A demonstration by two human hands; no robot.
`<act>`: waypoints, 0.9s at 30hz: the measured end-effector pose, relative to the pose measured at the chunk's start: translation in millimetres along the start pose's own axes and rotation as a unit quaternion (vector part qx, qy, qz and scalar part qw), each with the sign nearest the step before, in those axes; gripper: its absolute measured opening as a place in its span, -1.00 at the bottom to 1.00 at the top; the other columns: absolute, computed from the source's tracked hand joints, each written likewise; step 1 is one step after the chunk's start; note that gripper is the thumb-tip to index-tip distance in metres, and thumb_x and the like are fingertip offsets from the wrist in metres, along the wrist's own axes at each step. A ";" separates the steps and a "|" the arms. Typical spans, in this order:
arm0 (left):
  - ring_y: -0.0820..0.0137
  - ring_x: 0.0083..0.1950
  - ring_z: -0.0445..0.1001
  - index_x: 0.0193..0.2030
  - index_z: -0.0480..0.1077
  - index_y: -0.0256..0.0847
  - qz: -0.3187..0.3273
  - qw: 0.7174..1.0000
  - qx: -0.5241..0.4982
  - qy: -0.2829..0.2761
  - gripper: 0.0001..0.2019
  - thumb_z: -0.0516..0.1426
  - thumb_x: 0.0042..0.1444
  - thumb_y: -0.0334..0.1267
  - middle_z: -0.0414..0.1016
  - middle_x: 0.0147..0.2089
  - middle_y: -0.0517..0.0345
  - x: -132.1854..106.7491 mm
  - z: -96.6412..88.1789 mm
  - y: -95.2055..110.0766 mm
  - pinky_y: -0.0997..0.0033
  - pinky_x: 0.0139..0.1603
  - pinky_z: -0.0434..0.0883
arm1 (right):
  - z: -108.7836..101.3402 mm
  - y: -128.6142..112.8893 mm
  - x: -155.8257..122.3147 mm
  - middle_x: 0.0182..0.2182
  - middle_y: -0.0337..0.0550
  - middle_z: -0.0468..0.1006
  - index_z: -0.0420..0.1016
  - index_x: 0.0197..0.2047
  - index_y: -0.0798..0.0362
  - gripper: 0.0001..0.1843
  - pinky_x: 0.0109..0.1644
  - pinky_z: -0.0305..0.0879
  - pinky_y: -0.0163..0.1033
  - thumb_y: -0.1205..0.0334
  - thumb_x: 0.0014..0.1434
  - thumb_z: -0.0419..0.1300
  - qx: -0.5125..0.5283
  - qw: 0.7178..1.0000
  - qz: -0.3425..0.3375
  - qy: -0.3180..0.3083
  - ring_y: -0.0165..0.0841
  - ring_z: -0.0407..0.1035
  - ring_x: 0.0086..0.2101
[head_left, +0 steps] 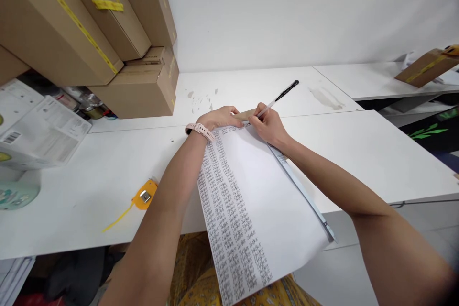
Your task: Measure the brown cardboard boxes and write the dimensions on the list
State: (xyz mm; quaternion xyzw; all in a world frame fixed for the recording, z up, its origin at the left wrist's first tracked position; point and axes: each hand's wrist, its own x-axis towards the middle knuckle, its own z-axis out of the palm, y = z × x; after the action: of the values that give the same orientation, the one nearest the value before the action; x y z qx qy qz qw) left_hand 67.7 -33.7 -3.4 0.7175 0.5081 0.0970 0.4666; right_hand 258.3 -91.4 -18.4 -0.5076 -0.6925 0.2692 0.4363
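Both forearms reach out across the table. The left hand lies palm down at the top of the sheet, fingers curled over a brown strip. The right hand pinches a pen, its tip on the sheet's top edge. The sheet's lower half overhangs the near edge. Bare tabletop lies to the right, with boxes back left and a tape measure near the left elbow.

Brightness: bright, even room light; the white wall and counter look clean and pale.
Shadows: soft and faint, darkest under the cardboard boxes far left and below the counter's near edge.
Focus: the printed sheet is sharp mid-frame; the right forearm, near right, blurs.
Distortion: the wide lens bends counter edges and boxes toward the corners.
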 end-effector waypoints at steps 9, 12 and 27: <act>0.08 0.01 0.52 0.04 0.36 -0.09 0.005 1.000 -0.011 -0.002 -0.42 0.33 -0.16 -0.04 0.56 -0.01 0.03 0.4 -0.9 -1.3 0.16 -0.12 0.39 | -0.6 1.0 0.9 -0.61 -0.37 0.17 0.14 -0.46 -0.02 -0.80 -0.45 -0.04 -0.23 0.35 0.11 0.11 -0.010 1.000 -0.003 -0.007 -0.47 0.05 -0.53; 0.07 0.02 0.51 0.04 0.36 -0.09 0.002 1.000 -0.005 0.002 -0.43 0.32 -0.16 -0.04 0.55 -0.02 0.03 -3.8 -0.4 2.6 0.16 -0.10 0.38 | -0.3 1.5 0.7 -0.61 -0.37 0.17 0.13 -0.46 -0.02 -0.80 -0.45 -0.05 -0.23 0.34 0.10 0.12 -0.011 1.000 -0.001 -0.009 -0.47 0.05 -0.53; 0.09 0.03 0.51 -0.02 0.36 -0.12 0.003 1.000 0.017 0.009 -0.50 0.31 -0.13 -0.07 0.53 0.02 0.00 -10.7 0.4 9.7 0.19 -0.10 0.38 | 0.0 -0.6 0.9 -0.60 -0.36 0.17 0.13 -0.48 -0.02 -0.80 -0.44 -0.06 -0.21 0.34 0.08 0.11 -0.016 1.000 -0.004 -0.002 -0.46 0.03 -0.52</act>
State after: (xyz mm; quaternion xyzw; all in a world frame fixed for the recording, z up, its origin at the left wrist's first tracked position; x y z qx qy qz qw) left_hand 69.2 -43.1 7.4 0.7258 0.5115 0.0962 0.4499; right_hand 257.9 -90.8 -17.6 -0.5112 -0.6997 0.2576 0.4274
